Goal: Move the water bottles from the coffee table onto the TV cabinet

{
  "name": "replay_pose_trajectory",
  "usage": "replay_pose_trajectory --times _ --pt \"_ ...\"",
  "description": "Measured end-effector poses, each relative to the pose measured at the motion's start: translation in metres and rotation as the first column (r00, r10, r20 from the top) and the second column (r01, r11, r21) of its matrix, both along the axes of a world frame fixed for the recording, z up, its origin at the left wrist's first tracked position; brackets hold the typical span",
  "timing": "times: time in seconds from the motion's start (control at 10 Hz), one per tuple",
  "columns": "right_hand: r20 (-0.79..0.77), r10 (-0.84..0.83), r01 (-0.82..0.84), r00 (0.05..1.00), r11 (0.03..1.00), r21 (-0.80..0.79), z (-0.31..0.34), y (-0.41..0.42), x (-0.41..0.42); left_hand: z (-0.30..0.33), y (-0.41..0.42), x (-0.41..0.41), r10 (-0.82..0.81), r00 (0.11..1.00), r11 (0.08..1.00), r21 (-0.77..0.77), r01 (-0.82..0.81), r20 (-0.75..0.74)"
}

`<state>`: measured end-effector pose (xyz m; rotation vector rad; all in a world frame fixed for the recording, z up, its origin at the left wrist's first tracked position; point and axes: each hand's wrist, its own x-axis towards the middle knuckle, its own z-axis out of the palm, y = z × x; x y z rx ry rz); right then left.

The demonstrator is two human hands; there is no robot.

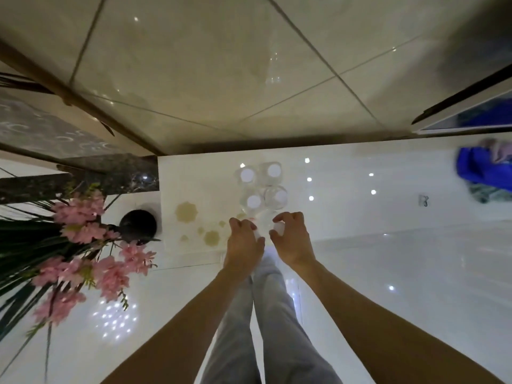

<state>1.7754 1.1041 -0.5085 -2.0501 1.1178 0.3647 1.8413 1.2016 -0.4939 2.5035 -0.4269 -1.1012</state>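
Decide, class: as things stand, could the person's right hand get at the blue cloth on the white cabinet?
Probably not at once: the right hand is closed on a bottle cap, and the blue cloth lies far off to the right, though nothing blocks the way.

You have no readable text, brand or number anywhere in this view. The bottles (261, 187) at centre frame show you only plain white caps.

Left hand (243, 239): forearm extended toward 12 o'clock, fingers curled, grip closed. Right hand (291, 239): forearm extended toward 11 o'clock, fingers curled, grip closed.
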Motion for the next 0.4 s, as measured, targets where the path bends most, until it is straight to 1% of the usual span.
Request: replay_pose_trajectory --times 0.1,0.2,0.3,0.4 --pt "0.006 -0.009 0.009 1.0 1.0 -0.008 0.003 0.002 0.001 0.004 -0.002 0.004 0.062 0.998 0.998 -0.024 -0.062 -0.027" --pt "0.022 -0.023 0.023 0.999 1.0 -0.008 0.005 0.001 0.002 0.005 -0.003 0.008 0.083 0.996 0.995 -0.053 -0.085 -0.027" --pt "0.009 0.01 -0.011 1.0 0.999 0.035 0.017 0.001 0.002 0.015 0.001 0.011 0.059 0.997 0.996 -0.06 -0.062 -0.059" --pt "-0.026 0.044 -0.043 0.999 0.999 0.015 0.03 -0.002 -0.002 0.027 0.007 0.014 0.049 0.997 0.997 -0.063 -0.053 -0.06"
